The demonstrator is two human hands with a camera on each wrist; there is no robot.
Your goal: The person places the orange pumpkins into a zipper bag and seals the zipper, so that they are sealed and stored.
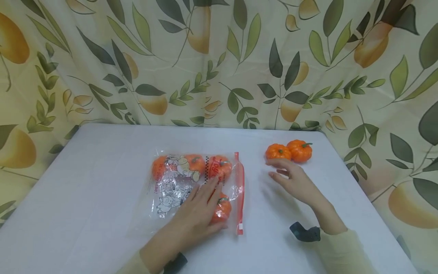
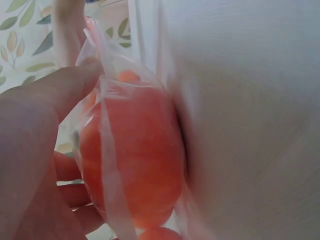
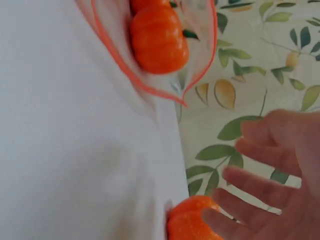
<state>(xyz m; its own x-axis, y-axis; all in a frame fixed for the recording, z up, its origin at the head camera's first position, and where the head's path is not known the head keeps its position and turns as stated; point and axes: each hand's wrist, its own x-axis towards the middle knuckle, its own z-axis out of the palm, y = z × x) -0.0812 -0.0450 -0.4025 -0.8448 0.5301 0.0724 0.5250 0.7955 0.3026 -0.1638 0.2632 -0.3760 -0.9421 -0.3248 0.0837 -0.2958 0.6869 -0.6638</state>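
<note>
As the outstretched left hand (image 1: 198, 211) touches the bag (image 1: 175, 189), the right (image 1: 300, 184) hovers half-curled.

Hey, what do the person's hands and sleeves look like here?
The left hand and right hand are bare, no gloves. The left sleeve and right sleeve are pale yellowish. Small dark devices sit at the wrists; I can't make out any markings.

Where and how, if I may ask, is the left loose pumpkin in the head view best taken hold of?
Probably by its rounded front and back, coming from above: the left loose pumpkin has bulging, ribbed sides, while the neighbouring pumpkin crowds its right.
</note>
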